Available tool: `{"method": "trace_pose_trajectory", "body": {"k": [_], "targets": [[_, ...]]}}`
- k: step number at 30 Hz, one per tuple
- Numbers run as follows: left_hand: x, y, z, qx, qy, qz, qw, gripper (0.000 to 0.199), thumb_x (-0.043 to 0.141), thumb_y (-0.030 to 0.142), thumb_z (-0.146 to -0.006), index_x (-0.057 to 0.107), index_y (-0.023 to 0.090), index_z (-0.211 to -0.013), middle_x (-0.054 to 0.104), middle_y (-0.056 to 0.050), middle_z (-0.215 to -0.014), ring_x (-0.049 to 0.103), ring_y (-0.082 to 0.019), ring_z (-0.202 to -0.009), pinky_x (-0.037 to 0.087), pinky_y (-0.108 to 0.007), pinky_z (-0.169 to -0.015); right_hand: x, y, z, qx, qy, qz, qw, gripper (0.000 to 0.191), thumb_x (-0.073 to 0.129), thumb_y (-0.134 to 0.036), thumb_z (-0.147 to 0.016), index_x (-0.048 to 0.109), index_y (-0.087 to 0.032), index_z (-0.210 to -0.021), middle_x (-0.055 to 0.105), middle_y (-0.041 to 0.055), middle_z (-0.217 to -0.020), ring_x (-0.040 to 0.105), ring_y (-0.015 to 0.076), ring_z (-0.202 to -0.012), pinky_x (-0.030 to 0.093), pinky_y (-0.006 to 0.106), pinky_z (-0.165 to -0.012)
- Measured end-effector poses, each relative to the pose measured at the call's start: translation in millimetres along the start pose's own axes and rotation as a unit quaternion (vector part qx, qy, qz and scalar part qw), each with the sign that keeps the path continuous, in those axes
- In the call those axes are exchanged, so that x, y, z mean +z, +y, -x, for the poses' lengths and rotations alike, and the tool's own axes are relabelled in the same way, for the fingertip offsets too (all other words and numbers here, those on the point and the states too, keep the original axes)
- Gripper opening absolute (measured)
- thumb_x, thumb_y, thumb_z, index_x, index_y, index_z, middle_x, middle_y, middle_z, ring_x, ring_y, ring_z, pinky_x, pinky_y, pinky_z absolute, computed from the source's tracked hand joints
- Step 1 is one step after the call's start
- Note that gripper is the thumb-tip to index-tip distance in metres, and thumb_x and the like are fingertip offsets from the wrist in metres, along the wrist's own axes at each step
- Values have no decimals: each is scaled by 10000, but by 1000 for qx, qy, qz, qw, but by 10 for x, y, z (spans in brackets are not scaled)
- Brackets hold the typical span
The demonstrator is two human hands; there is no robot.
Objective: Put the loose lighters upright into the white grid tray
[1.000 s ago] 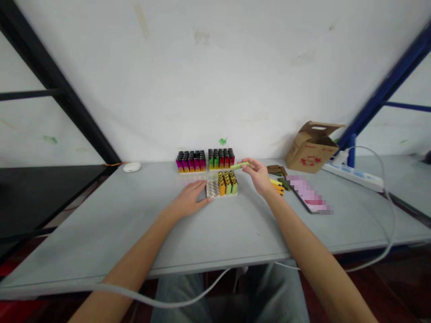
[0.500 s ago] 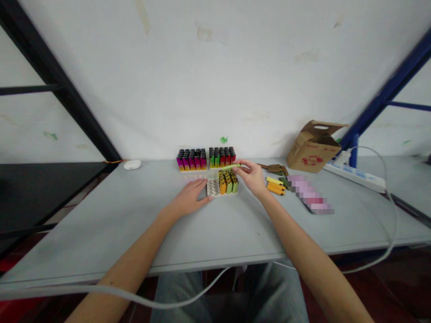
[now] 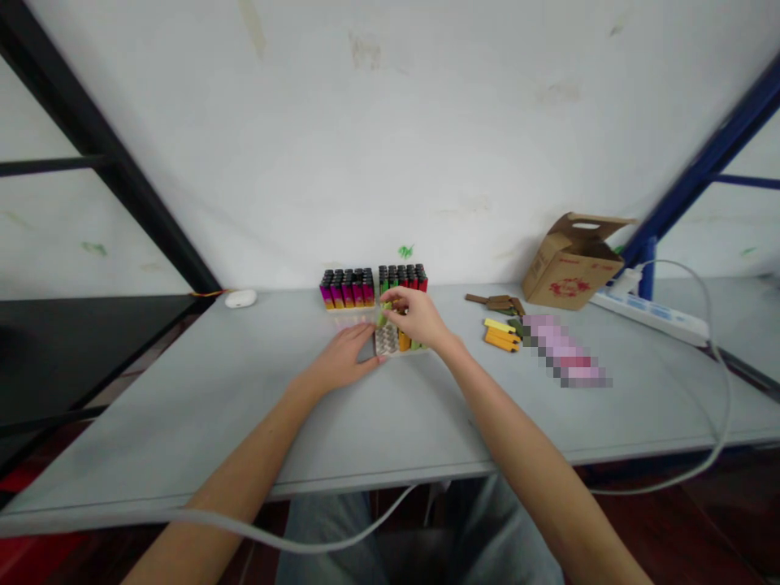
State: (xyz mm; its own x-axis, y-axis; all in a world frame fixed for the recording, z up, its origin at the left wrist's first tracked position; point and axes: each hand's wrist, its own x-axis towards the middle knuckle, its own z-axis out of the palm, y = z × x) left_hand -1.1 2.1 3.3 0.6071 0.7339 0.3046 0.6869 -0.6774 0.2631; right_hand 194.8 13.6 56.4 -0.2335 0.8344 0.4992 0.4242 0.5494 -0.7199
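My right hand (image 3: 419, 315) pinches a light green lighter (image 3: 383, 314) over the back left part of a white tray (image 3: 386, 341). Orange lighters (image 3: 404, 341) and light green ones stand in the tray's right part, partly hidden under that hand. Bare holes show on the tray's left side. Against its left edge rests my left hand (image 3: 344, 356), thumb and fingers apart, holding nothing. Behind stand two full blocks of lighters: purple and orange ones (image 3: 347, 292) at the left, green and red ones (image 3: 412, 276) at the right, partly covered by my right hand.
Loose yellow and orange lighters (image 3: 502, 337) lie to the right, near brown and green pieces (image 3: 500, 304) and a blurred pink item (image 3: 561, 349). Farther right are a cardboard box (image 3: 569, 272) and a power strip (image 3: 658, 315). A white case (image 3: 240, 299) sits back left.
My right hand has moved left with the light green lighter, from the tray's right side to above its left part. The lighter is now tilted more upright. My left hand has stayed put.
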Motion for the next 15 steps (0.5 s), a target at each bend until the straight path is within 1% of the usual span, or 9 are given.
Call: {"method": "trace_pose_trajectory", "body": {"k": [3,8,11,15], "targets": [[1,4,2,-4,-1,-2,1000,677,475,567,-868,439,88,-1344,475,-205,-1389,423,-322,-1310,325,-476,-1099,-19,-41,-29,-4,-25,102,994,212,577,-154,-750,675,-181,-936,711,33,-895,638,159,-776,481,283,-747],[-10,15,1,-1,-2,9,1000,648,490,546,-870,428,116,-1352,481,-186,-1390,427,-317,-1308,318,-489,-1099,-25,-103,-41,-11,-54,207,977,236,553,-160,-768,694,-208,-951,722,32,-952,640,184,-836,459,292,-781],[-9,16,-1,-1,-4,8,1000,656,484,550,-874,421,111,-1357,466,-191,-1403,410,-317,-1321,310,-488,-1103,-22,-110,-32,-8,-65,245,967,257,554,-158,-753,694,-200,-964,721,40,-948,638,195,-835,449,300,-781],[-6,16,-4,5,-1,12,1000,632,479,549,-876,421,144,-1358,473,-165,-1405,415,-307,-1319,307,-484,-1105,-12,-112,-29,11,-57,267,962,262,557,-159,-744,690,-188,-967,719,56,-952,634,208,-859,442,307,-781]]}}
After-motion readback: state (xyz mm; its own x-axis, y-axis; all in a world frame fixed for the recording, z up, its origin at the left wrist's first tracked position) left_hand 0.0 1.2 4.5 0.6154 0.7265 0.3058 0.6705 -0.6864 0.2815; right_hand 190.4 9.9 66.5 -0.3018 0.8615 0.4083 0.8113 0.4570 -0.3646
